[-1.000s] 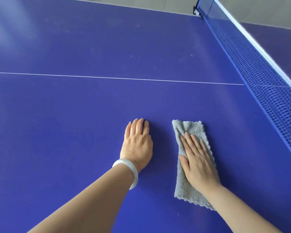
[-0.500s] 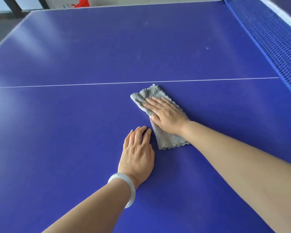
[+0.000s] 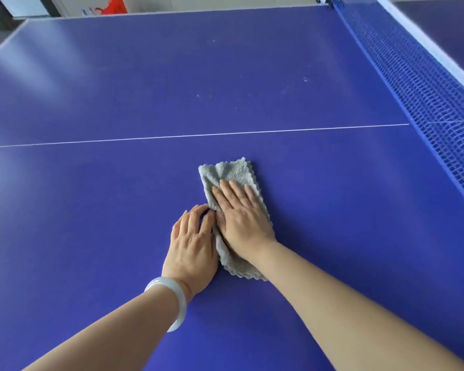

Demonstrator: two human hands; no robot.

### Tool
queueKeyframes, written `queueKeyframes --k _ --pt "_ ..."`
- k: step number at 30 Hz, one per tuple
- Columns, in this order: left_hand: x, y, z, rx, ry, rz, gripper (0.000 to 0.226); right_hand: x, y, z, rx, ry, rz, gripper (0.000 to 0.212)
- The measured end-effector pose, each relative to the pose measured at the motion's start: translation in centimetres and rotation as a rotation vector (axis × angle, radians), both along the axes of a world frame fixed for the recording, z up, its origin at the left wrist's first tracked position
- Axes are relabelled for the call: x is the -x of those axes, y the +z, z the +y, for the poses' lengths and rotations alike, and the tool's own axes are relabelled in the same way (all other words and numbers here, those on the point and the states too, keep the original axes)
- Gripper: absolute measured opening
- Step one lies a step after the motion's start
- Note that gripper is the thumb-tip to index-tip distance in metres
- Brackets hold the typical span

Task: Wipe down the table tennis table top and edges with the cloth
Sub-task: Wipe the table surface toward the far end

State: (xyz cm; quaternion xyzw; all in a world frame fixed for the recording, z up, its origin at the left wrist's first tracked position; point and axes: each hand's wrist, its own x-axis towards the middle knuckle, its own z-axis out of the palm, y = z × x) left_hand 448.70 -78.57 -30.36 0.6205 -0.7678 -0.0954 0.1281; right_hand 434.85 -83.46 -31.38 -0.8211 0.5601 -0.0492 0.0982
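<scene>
Two hands are laid on the blue table point(image 3: 252, 76), as half a second ago, but their spacing is changed. The grey cloth point(image 3: 231, 171) was then pushed forward to just short of the white line point(image 3: 198, 135) and turned slantwise. It is now drawn back toward the person and lies lengthwise away from the body, well short of that line. It is pressed flat under the right hand point(image 3: 241, 223), whose fingers are held straight and close together on the pile; nothing is gripped. The left hand point(image 3: 192, 245) is kept in much the same spot on the bare surface, palm down, fingers loosely spread and holding nothing. Where a gap was seen before between it and the cloth, the two are now brought together: the cloth's left edge is touched by the left fingers, and the hands are set side by side. More of the net point(image 3: 426, 84) is taken in at the right than before.

Counted: one cloth, lying as a long strip; one net with a white top band; one white line across the table; one pale bracelet point(image 3: 172, 295) on the left wrist; one red object point(image 3: 114, 5) beyond the far edge, too blurred to be named. Several pale specks point(image 3: 305, 79) are scattered on the far half
</scene>
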Motion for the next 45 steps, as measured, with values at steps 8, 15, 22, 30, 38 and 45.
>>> queueKeyframes --k 8,15,22,30,38,45 --pt "0.2 -0.3 0.0 -0.017 0.043 -0.036 0.054 22.8 0.0 4.9 0.064 -0.809 0.139 0.056" --pt "1.2 0.5 0.7 -0.014 0.054 -0.104 0.046 12.3 -0.2 14.0 0.130 -0.686 0.111 0.056" --pt "11.3 1.8 2.0 0.038 -0.230 -0.042 0.050 22.7 0.4 15.8 0.081 -0.356 0.123 0.057" --pt "17.8 -1.0 1.2 0.014 -0.167 -0.081 0.056 25.4 0.2 14.3 0.037 -1.066 0.154 0.057" --pt "17.8 0.1 1.1 -0.044 -0.168 -0.042 0.059 20.5 0.5 0.3 0.007 -0.269 0.053 0.054" --pt "17.4 -0.4 0.8 -0.068 -0.169 -0.060 0.056 28.4 0.1 -9.0 -0.018 -0.582 0.086 0.056"
